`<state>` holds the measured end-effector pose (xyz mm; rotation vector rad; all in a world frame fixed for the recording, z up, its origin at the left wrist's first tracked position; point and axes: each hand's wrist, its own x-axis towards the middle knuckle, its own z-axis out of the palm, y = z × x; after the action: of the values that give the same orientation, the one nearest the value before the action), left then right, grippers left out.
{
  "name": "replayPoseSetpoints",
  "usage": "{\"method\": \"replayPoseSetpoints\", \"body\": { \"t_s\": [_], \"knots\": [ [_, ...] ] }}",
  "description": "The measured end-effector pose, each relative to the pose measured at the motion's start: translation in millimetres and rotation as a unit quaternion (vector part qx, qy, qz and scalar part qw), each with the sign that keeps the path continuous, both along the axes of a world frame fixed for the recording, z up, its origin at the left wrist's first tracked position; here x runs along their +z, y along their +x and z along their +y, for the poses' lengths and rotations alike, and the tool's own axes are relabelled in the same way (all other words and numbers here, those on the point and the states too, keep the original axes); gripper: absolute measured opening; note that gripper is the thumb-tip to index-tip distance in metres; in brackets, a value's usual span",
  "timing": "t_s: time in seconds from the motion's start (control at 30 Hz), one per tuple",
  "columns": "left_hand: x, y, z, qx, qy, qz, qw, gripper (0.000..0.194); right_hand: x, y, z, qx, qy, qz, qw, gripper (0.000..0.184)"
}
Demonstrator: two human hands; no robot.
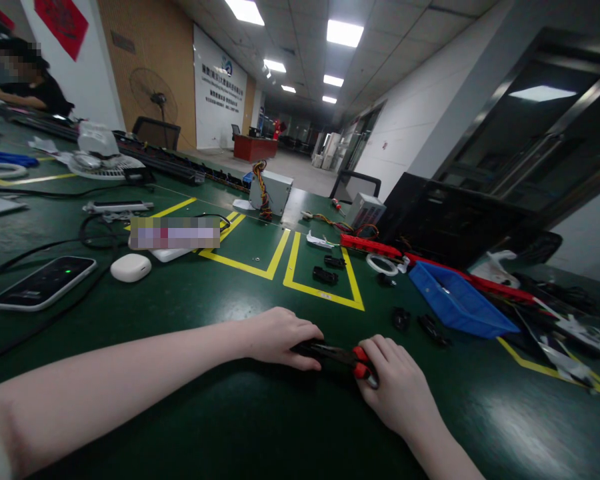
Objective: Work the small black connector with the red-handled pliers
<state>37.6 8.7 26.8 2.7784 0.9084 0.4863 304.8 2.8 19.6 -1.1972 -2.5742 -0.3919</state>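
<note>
My right hand (400, 387) is closed around the red handles of a pair of pliers (361, 363), whose dark jaws point left. Between the thumb and fingers of my left hand (277, 337) is a small black part (306, 348). The jaws meet or overlap this part, though the exact contact is hard to make out. Both hands are low over the green table (220, 413). Similar-looking black pieces lie beyond them: a pair inside a yellow-taped box, one of them a black piece (325, 275), and others to the right, including a black piece (434, 330).
A blue bin (465, 310) stands at the right, beside a long red strip (370, 247). Farther back are two metal boxes with wires, one a grey box (276, 193). At left lie a white rounded case (131, 267), a black-faced device (45, 283) and cables. A person sits far left.
</note>
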Motion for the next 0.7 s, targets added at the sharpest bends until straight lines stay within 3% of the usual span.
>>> {"method": "replayPoseSetpoints", "body": {
  "t_s": [0.23,0.7],
  "knots": [
    [-4.0,0.2,1.2,-0.011,-0.029,-0.026,0.999,0.043,2.5,0.0,-0.2,0.002,-0.039,0.011,0.999,0.024],
    [-4.7,0.6,1.3,-0.015,-0.016,-0.017,1.0,0.041,3.4,-0.4,-0.1,0.013,-0.029,0.009,0.999,0.025]
  ]
}}
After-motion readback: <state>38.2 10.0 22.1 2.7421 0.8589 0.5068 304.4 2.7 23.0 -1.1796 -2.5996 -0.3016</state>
